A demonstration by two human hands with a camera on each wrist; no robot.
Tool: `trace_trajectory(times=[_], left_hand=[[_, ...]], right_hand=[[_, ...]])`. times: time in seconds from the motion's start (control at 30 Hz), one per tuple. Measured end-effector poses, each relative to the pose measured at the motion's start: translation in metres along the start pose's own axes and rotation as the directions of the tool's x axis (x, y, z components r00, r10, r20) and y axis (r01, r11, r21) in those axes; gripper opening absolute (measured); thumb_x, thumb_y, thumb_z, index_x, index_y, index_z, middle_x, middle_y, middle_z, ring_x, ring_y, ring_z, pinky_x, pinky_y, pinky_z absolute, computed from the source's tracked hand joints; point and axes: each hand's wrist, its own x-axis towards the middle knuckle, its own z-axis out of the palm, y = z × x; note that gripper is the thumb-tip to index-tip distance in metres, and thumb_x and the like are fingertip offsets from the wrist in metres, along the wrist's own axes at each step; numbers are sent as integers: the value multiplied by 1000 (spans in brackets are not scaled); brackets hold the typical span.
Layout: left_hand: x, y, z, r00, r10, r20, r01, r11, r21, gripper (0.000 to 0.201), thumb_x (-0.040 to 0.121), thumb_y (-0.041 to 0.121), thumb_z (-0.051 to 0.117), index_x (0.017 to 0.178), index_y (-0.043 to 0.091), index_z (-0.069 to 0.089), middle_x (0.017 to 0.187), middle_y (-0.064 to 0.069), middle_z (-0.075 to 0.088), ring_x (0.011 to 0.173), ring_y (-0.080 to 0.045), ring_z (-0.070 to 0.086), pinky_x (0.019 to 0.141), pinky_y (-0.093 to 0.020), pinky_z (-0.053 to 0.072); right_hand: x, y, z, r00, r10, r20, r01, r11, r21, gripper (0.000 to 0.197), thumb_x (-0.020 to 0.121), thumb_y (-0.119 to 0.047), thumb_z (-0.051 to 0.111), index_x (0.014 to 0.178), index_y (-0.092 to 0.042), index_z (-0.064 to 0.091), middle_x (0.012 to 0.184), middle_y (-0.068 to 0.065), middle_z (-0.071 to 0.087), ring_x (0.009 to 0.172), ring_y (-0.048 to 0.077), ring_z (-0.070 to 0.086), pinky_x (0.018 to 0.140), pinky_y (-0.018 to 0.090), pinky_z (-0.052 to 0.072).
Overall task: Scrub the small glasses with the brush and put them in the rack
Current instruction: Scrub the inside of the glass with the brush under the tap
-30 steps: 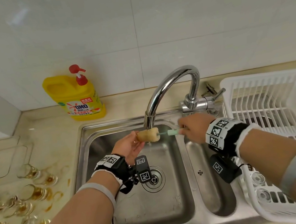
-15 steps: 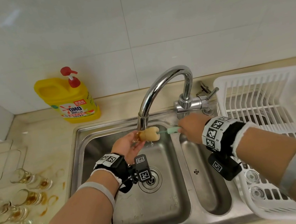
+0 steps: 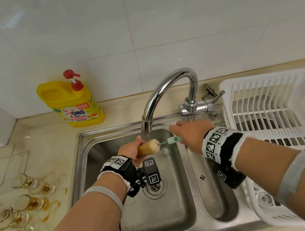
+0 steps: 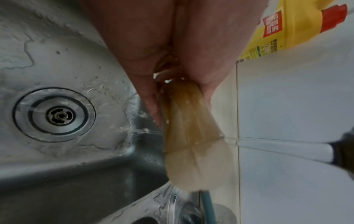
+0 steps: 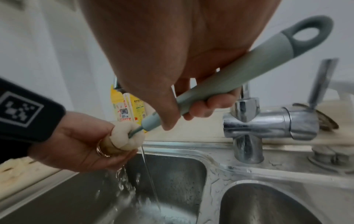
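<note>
A: Under the tap spout [image 3: 147,126], over the large sink basin [image 3: 143,216], the left hand [image 3: 131,151] has its fingers curled round a small glass [image 3: 146,148], and the right hand [image 3: 191,136] is wrapped round the handle of the brush [image 3: 173,140].

B: Which way does the glass lie?

A: On its side. In the head view its long axis runs from 9 o'clock to 3 o'clock, base in the palm, mouth pointing toward 3 o'clock at the right hand. The pale sponge head of the brush fills the glass and bulges out of the mouth; the thin stem and green handle carry on along the same line.

B: And outward from there?

A: A thin stream of water drops from the spout past the rim of the glass. At 10 o'clock a yellow detergent bottle [image 3: 74,103] stands on the bench [image 3: 42,144]. At 8 o'clock, a cluster of dirty glasses [image 3: 22,207] lies on the bench with amber stains. At 3 o'clock sits the white rack [image 3: 282,82], with clean glasses [image 3: 264,198] at its near end.

B: What do the wrist views add?

A: The left wrist view shows amber liquid streaking the inside of the glass [image 4: 189,118] and the drain [image 4: 57,115]. The right wrist view shows the handle's hanging loop, the thumb and fingers closed on the brush [image 5: 229,75], and a ring on the left hand [image 5: 76,144].
</note>
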Motion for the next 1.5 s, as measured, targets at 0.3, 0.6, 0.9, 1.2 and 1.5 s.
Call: trace_trajectory(times=[0.3,0.6,0.9,1.2,1.5], left_hand=[[0,-11,-12,982,57,182,21,916,-400,34,103,9,48,136,8,55,136,-25,52,121,-40,58,77,-42,61],[-1,-11,-9,1000,0,26,8,960,-279,31,96,29,63,105,0,63,87,-21,73,75,-27,72,63,-30,62],[-10,-10,-7,998,-13,62,32,949,-314,30,98,26,61,104,-4,60,102,-27,71,94,-34,71,66,-33,62],[-11,-9,2,998,-27,56,41,966,-254,32,94,23,67,109,-4,61,99,-24,71,79,-29,74,53,-30,61],[-16,-4,-11,986,7,169,40,962,-272,33,103,10,51,135,1,50,127,-29,59,111,-35,66,84,-38,59]], right_hand=[[2,0,9,987,131,98,-144,979,142,27,104,-35,39,108,-13,54,76,-3,52,72,19,56,63,31,46],[-12,7,0,998,57,-34,-54,995,90,14,97,-31,52,98,-28,38,94,-6,54,77,18,58,68,36,54],[-12,6,-2,992,112,56,-116,991,67,26,104,-33,38,113,-15,55,94,1,56,85,21,58,75,34,49],[0,0,-7,994,80,76,-79,997,-28,13,99,-30,48,108,-21,51,98,-2,60,83,20,56,72,34,48],[-2,7,18,993,97,64,-107,976,192,16,102,-38,40,106,-23,45,84,-1,59,71,19,58,70,36,54]])
